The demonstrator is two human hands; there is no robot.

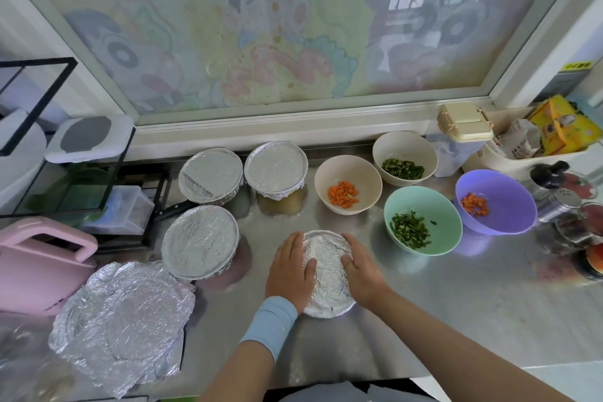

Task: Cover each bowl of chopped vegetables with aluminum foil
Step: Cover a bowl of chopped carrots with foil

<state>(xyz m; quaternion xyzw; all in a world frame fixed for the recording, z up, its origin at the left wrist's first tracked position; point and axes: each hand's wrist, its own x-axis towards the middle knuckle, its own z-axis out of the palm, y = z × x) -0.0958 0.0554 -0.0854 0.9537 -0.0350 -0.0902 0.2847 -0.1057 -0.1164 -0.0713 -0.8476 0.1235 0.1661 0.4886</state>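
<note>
**A:** Far left?

**B:** Pink handled case (42,268), possibly an appliance; the view warps at that edge. Just beside it, a pile of loose foil sheets (124,326) lies crumpled on the steel table (456,303).

**A:** Bowls already covered?

**B:** Three. The front covered bowl (199,243) is next to the pile. Behind it stand the rear-left covered bowl (211,174) and the rear-middle covered bowl (275,168), near each other by the window ledge. Foil is folded down over all three rims and hides the contents.

**A:** Hands?

**B:** Both are on the centre bowl (329,274), which sits at the front of the table and has foil across its top. The left hand (290,274), with a blue wristband (270,323), lies flat on the left side, fingers straight and pressing the foil. The right hand (362,271) rests on the right rim, fingers relaxed on the foil. Neither hand grips anything.

**A:** Right of that?

**B:** Four bowls stand uncovered:
- The beige carrot bowl (329,173) holds diced carrot.
- The beige greens bowl (401,143) behind it holds chopped greens.
- The green bowl (437,206), nearer the front, holds chopped greens.
- The purple bowl (509,202) holds diced carrot.

Shaker jars (561,202) crowd the right edge, just beside the purple bowl.
</note>
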